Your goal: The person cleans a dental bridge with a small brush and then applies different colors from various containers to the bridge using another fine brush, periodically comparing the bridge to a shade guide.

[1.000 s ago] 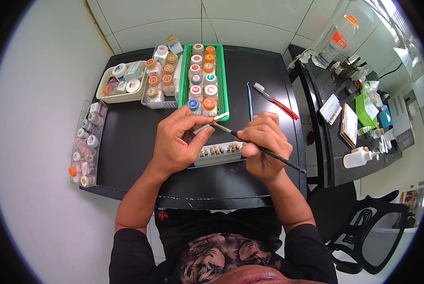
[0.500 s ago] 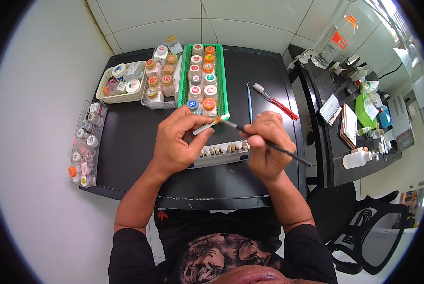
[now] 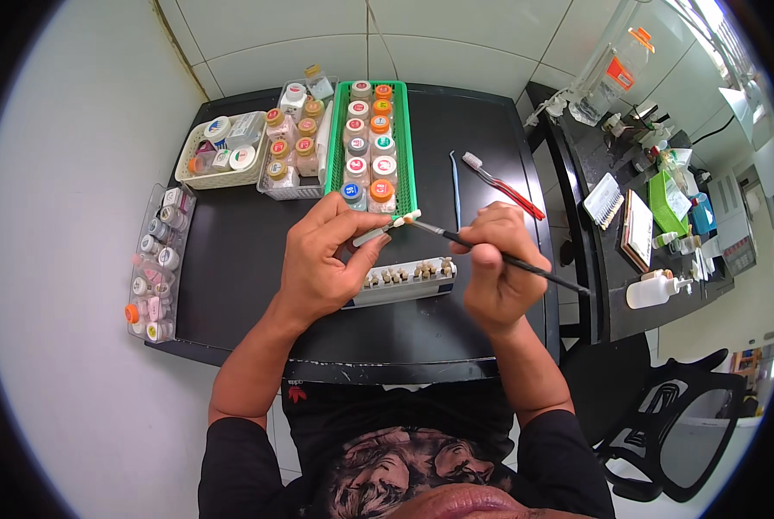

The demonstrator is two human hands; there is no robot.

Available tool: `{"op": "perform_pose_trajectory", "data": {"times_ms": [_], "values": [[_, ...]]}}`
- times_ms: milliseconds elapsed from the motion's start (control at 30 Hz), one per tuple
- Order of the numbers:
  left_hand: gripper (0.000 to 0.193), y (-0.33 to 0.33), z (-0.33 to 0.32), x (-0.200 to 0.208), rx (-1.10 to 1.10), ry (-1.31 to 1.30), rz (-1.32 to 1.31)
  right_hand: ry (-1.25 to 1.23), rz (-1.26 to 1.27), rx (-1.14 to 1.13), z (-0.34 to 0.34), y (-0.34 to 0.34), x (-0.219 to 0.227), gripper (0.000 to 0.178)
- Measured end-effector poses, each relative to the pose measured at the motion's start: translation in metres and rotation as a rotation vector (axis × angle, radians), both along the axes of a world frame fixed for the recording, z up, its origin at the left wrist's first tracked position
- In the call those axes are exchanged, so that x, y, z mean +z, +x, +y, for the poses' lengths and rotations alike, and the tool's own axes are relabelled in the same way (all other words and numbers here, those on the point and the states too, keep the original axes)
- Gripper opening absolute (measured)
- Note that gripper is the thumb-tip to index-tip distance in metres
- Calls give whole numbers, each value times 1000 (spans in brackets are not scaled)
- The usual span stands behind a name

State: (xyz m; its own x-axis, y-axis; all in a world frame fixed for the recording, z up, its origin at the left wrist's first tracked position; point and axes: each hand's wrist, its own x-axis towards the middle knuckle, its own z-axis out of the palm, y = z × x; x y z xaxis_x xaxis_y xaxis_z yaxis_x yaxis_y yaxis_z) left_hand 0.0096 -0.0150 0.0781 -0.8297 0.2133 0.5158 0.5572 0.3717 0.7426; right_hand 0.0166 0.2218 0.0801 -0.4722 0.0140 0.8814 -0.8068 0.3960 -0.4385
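Above the middle of the black table, my left hand (image 3: 322, 259) pinches a narrow pale strip (image 3: 371, 235) between thumb and fingers. Small whitish tooth-like pieces (image 3: 415, 214) show at its far right end. My right hand (image 3: 506, 268) grips a thin paintbrush (image 3: 437, 230) with a dark handle, closed around it like a pen. The brush's orange-brown tip meets the whitish pieces, or lies right beside them. Under my hands stands a white holder (image 3: 404, 292) with a row of several small tooth-like tabs on top, partly hidden by my left hand.
Beyond my hands, a green basket (image 3: 410, 147) holds several capped jars. More jars fill a clear bin (image 3: 307, 192), a cream basket (image 3: 223, 180) and a clear tray (image 3: 152, 333). A blue pick (image 3: 455, 186) and a red toothbrush (image 3: 512, 195) lie right. A side table (image 3: 616, 320) adjoins.
My right hand has shifted a little to the right and down, drawing the brush tip rightward along the whitish pieces. My left hand stays nearly still.
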Motion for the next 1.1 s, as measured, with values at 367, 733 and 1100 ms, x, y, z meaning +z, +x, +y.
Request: {"op": "perform_pose_trajectory", "data": {"times_ms": [367, 733, 1100], "values": [[26, 3, -2, 2, 18, -33, 30, 2, -99, -33, -2, 3, -1, 16], [27, 2, -2, 1, 13, -26, 18, -59, -21, 45, 3, 0, 1, 17], [26, -2, -1, -4, 10, -4, 78, 57, 4, 74, -7, 1, 0, 15]]}}
